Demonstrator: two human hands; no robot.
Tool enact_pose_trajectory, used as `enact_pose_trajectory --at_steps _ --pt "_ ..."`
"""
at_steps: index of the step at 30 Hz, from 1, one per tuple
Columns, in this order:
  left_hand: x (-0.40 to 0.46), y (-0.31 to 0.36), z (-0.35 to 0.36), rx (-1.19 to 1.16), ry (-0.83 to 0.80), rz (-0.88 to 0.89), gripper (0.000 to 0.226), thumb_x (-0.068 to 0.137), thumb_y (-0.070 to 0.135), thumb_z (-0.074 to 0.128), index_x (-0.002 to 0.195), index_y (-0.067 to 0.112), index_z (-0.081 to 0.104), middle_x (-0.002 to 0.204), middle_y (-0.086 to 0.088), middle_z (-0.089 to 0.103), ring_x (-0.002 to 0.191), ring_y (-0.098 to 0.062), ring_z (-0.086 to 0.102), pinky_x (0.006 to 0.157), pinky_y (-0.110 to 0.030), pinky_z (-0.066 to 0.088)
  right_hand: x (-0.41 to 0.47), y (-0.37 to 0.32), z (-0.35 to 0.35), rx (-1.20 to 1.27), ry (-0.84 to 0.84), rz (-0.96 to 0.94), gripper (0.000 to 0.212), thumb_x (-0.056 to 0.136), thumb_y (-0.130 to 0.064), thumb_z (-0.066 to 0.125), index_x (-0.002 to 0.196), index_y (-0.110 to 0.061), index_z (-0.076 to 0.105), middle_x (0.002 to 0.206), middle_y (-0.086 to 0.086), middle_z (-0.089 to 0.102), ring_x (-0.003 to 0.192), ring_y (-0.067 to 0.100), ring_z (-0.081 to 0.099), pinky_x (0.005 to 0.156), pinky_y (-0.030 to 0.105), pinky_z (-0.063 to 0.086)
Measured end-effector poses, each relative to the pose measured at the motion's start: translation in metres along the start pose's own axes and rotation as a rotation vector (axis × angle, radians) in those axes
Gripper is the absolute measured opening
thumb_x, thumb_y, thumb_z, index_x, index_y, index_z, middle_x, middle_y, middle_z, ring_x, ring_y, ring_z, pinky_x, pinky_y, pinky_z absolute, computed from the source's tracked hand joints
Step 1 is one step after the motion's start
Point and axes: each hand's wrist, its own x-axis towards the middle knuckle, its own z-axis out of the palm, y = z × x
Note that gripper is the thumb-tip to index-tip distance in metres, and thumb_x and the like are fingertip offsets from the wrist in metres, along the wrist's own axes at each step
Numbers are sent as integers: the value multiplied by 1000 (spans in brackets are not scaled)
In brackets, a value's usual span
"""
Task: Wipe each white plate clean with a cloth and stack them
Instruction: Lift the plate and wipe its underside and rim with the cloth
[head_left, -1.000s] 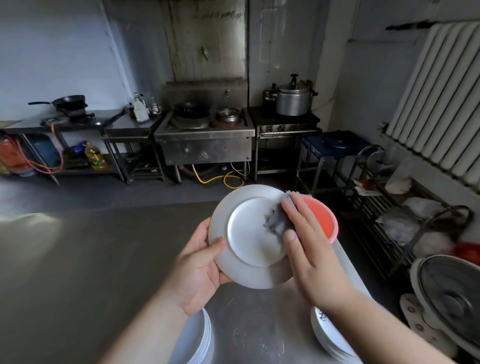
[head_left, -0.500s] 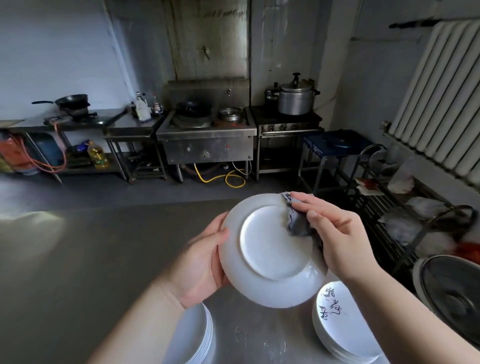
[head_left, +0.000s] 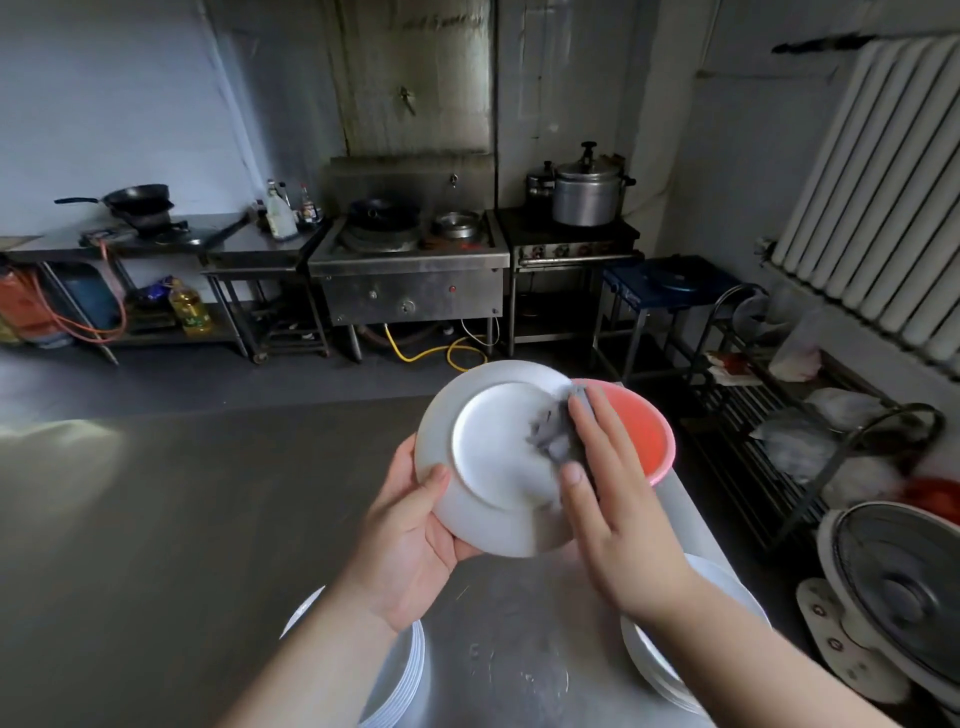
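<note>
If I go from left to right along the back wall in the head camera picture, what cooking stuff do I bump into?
Black wok → bottles → steel stove → big pressure cooker → blue stool → white radiator.

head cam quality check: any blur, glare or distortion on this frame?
Head view: motion blur smears the grey cloth under the right hand on the white plate; a bright glare patch sits on the steel table at left; wide-angle distortion bows the radiator; the room is dim overall.
</note>
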Motion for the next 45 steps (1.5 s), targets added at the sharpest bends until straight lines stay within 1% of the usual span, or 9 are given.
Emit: enact_pose_trajectory --at_steps 3,6,9,15,19,22,27,40,45 --pt "2 -9 11 -48 -18 79 52 102 15 52 152 28 46 154 -10 56 139 -35 56 93 -54 57 7 -2 1 47 40 24 74 106 -59 33 168 -24 13 175 -15 3 160 1 1 128 20 6" --pt "3 -12 15 -9 -4 118 58 99 12 55 154 24 43 154 -11 56 142 -33 53 104 -45 55 -25 -5 21 113 76 71 80 106 -64 33 169 -26 1 176 -13 -8 162 9 -5 132 44 15" --pt "0 -3 8 58 -77 44 72 90 3 59 156 28 43 156 -8 54 142 -31 52 111 -49 49 -28 0 9 193 214 20 65 110 -49 37 165 -15 30 174 -2 20 161 20 16 127 52 24" --pt "-3 17 5 59 -126 -160 51 97 21 60 145 34 58 145 -6 64 116 -24 69 75 -40 61 28 8 -39 347 51 37 48 109 -43 41 136 -16 70 147 -8 62 143 15 52 121 51 39" --pt "1 3 5 -51 -34 -72 56 94 18 61 149 27 53 145 -10 63 120 -28 69 75 -47 61 13 2 -28 105 26 16 74 105 -66 32 157 -14 46 167 -7 37 155 0 26 128 26 21" --pt "7 -12 9 -93 51 32 54 96 14 60 147 26 50 147 -15 62 126 -37 66 79 -53 61 -39 -14 18 -4 -87 -5 90 104 -71 26 167 -11 4 176 0 -10 163 19 -6 131 45 13" --pt "10 -31 19 -157 128 75 46 104 8 50 145 28 50 143 -19 63 124 -39 68 84 -46 62 -54 -18 38 -151 -130 16 92 101 -76 16 166 -15 -11 172 2 -28 161 26 -19 130 51 10" --pt "15 -64 48 -122 140 -10 44 106 6 50 142 31 51 141 -13 66 125 -36 68 84 -50 62 -67 16 23 -202 6 101 73 108 -61 18 169 -21 9 175 -2 -15 162 30 -8 129 44 5" --pt "13 -74 48 20 -31 -121 57 96 16 60 149 33 49 150 -7 60 134 -34 61 86 -61 58 -16 55 -47 -60 213 266 51 103 -54 33 142 -32 57 133 -29 52 127 -5 51 106 13 36"
